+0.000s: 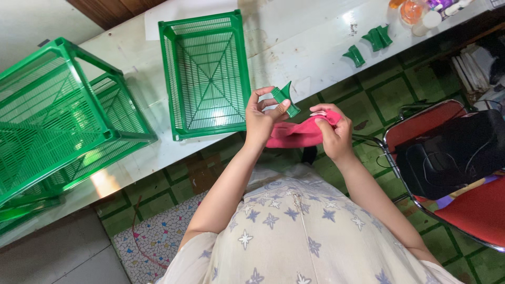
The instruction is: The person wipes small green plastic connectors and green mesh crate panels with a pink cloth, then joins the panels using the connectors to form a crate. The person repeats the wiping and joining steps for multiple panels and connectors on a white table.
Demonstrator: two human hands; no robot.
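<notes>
We are standing at the long pale desk [315, 47], looking down on it. Largest, at its left end, an assembled green mesh rack [58, 121] is lying tipped on its side; we are counting one. Next, one flat green mesh basket tray [206, 73] is sitting open side up near the front edge, with no fittings visible on it, so by our judgement one rack is built and this tray is waiting. Toward the right end three loose green plastic clips [371, 44] are lying near the front edge, apart from each other. Our left hand [260, 118] is pinching a fourth green clip [285, 99] between thumb and fingertips, just off the front edge. Our right hand [336, 131] is closing its grip on a single pink cloth [300, 134], held touching the left hand.
</notes>
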